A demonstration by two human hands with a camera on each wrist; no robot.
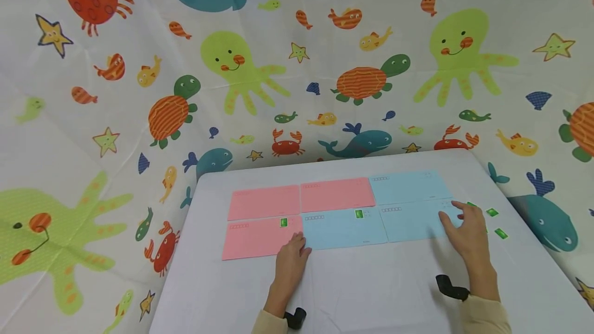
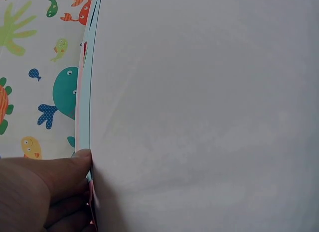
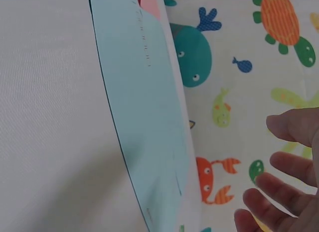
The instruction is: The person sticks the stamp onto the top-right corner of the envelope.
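Observation:
Pink and blue envelopes lie in two rows on the table. My left hand (image 1: 291,259) rests at the seam between the lower-left pink envelope (image 1: 252,241) and the lower-middle blue envelope (image 1: 341,233). Its thumb and fingers touch the paper's near edge. Over the right end of the lower-right blue envelope (image 1: 408,223) is my right hand (image 1: 466,228). In the right wrist view this hand's thumb (image 3: 286,125) and fingers are spread apart with nothing between them. One green stamp (image 1: 284,222) sits on the pink envelope, another green stamp (image 1: 359,214) on the middle blue one.
Loose green stamps (image 1: 501,233) lie on the table right of the envelopes, some partly behind the right hand. Two pink envelopes (image 1: 264,203) and a blue envelope (image 1: 410,187) form the back row. A sea-animal cloth (image 1: 278,102) hangs behind the white table (image 1: 371,287).

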